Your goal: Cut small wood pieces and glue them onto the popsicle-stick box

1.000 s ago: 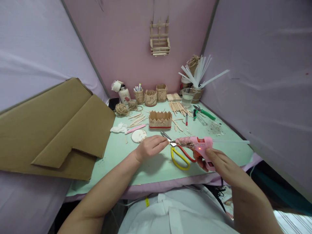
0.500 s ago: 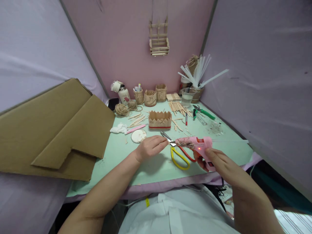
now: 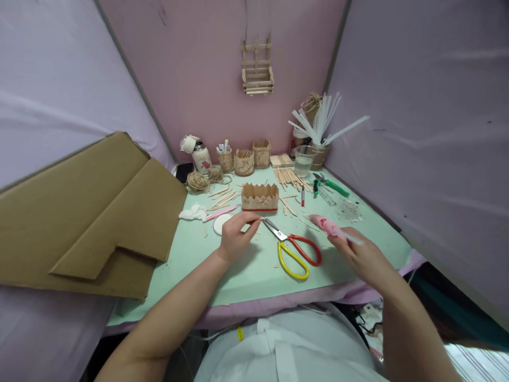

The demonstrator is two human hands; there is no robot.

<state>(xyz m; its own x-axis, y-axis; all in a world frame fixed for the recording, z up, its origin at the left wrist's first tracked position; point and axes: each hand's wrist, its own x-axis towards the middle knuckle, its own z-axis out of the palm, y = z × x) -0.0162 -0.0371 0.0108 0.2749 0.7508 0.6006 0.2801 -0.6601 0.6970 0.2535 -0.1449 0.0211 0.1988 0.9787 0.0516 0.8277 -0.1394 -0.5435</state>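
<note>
My right hand (image 3: 363, 260) is wrapped round a pink glue gun (image 3: 330, 227), its nozzle pointing up and to the left above the table. The fingertips of my left hand (image 3: 237, 233) are pinched on a small piece of wood (image 3: 262, 218), only its tip showing. Scissors (image 3: 281, 236) with one red and one yellow handle lie between my hands, blades towards the left hand. Just beyond stands a wooden box (image 3: 260, 198) with a zigzag top edge and a red line along its base. A white disc (image 3: 221, 225) is partly covered by my left hand.
Cut sticks (image 3: 223, 198), a pink pen (image 3: 221, 213) and twine balls (image 3: 198, 182) lie at left; brown cardboard (image 3: 99, 223) leans there. Green-handled pliers (image 3: 334, 187), wooden sticks (image 3: 287, 178), a water cup (image 3: 303, 162) and glue sticks (image 3: 323, 122) are at back right.
My right hand has drawn the glue gun away to the right and turned it, leaving my left fingertips. My left hand has shifted slightly left and up with the small piece.
</note>
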